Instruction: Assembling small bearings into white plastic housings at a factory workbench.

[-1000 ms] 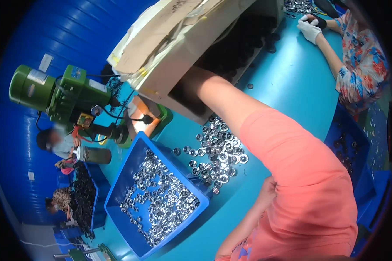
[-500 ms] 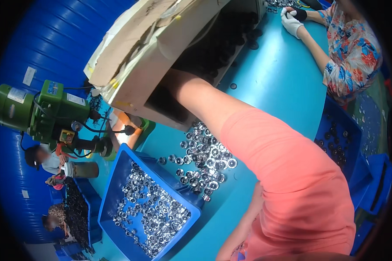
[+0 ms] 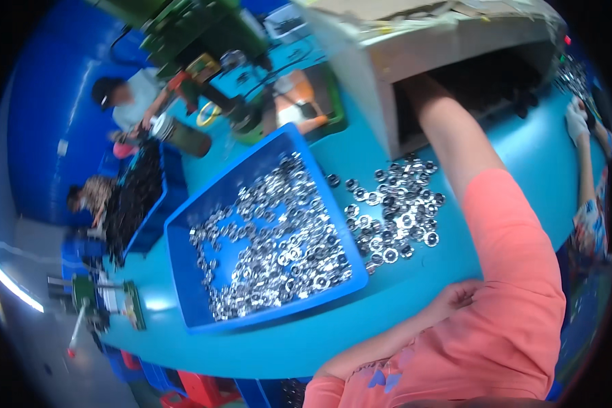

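Observation:
My right forearm reaches into the open side of a pale, worn cardboard-topped box (image 3: 381,75). The hand is hidden in the dark inside, where black round pieces (image 3: 523,105) show near the opening. My left hand (image 3: 457,296) rests by the table's near edge against my coral top, its fingers curled in and no object showing in it. Between the box and my left hand lies a loose pile of small shiny round parts (image 3: 406,219) with dark centres. A blue bin (image 3: 178,272) to the left holds many more of these parts.
A green machine (image 3: 190,41) with an orange-and-white piece on its base stands at the back left. Near it is a lidded cup (image 3: 187,139). Co-workers sit at the far left; a white-gloved hand (image 3: 578,122) is at the right. The turquoise table (image 3: 272,350) curves in front.
The view has swung, so the box, pile and bin appear farther right. My left hand has come into sight. My right arm is still inside the box.

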{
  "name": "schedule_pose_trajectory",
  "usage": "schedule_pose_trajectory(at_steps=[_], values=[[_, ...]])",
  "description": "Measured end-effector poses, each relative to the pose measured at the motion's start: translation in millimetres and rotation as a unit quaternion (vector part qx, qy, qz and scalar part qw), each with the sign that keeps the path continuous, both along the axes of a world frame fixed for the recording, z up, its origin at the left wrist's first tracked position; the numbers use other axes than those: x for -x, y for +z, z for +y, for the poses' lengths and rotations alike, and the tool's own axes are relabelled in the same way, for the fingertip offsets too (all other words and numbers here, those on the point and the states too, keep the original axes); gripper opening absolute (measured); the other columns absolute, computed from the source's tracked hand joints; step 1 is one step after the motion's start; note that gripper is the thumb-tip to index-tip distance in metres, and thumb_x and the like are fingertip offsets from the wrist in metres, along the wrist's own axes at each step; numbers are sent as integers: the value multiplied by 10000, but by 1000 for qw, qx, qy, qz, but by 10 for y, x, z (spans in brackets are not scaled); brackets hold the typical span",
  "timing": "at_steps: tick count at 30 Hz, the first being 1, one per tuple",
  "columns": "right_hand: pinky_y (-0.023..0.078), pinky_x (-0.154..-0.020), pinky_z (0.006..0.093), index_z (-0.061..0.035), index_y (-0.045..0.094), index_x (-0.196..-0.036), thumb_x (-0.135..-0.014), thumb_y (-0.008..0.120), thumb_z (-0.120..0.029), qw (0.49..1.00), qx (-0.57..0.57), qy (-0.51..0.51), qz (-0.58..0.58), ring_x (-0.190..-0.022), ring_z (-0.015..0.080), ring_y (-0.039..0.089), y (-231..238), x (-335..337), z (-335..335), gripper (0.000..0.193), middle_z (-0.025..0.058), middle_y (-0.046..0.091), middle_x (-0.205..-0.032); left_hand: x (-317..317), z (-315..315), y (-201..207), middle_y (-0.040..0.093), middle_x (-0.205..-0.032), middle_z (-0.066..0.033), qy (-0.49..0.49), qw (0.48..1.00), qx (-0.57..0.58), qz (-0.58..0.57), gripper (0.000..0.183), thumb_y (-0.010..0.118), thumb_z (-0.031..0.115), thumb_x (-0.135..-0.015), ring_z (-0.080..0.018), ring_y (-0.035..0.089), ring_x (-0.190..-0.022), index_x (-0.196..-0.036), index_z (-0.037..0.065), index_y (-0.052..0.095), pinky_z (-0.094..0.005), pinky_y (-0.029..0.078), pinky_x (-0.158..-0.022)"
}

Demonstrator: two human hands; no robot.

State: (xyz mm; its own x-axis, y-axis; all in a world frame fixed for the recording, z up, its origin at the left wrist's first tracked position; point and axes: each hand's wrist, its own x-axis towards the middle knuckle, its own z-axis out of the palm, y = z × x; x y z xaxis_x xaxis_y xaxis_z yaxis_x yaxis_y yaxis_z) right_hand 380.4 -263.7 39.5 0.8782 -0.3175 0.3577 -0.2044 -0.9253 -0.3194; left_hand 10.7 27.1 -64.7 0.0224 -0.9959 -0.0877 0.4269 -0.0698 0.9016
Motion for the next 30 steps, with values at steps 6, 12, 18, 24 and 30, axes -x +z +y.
schedule_pose_trajectory(at_steps=[6,12,18,24,30], values=[[538,-908,481,-97,698,-1152,-804,678,-256,1000,13,5,21,-1130,383,607,33,-68,80,383,168,643,-1201,38,-50,229,623,-1325,-34,65,990,88,87,410,522,-72,-969,-117,561,-1228,-1365,18,580,-296,456,-1024],[538,-899,485,-109,700,-1146,-792,693,-271,999,20,2,38,-1116,383,608,27,-12,50,389,160,645,-1188,92,-101,227,640,-1304,-43,59,994,35,81,414,504,-103,-940,-130,567,-1229,-1328,4,600,-300,449,-1038],[539,-890,488,-121,702,-1139,-780,708,-286,998,25,-4,50,-1102,383,609,82,89,134,396,152,647,-1175,89,-49,404,654,-1274,-41,73,994,36,77,356,552,-41,-951,-139,572,-1217,-1298,4,614,-308,451,-1034],[539,-881,492,-132,705,-1133,-768,722,-302,998,22,-2,53,-1089,383,610,132,269,327,403,143,649,-1162,53,26,556,657,-1013,-25,56,998,-14,29,277,561,100,-1011,-102,608,-867,-1267,23,633,-283,517,-743],[540,-873,496,-144,707,-1127,-755,737,-317,999,30,-14,1,-1075,383,611,261,720,399,411,135,651,-1149,119,-41,447,623,-865,-11,53,998,-10,14,266,574,134,-1013,-82,574,-662,-1258,53,639,-257,500,-559]])
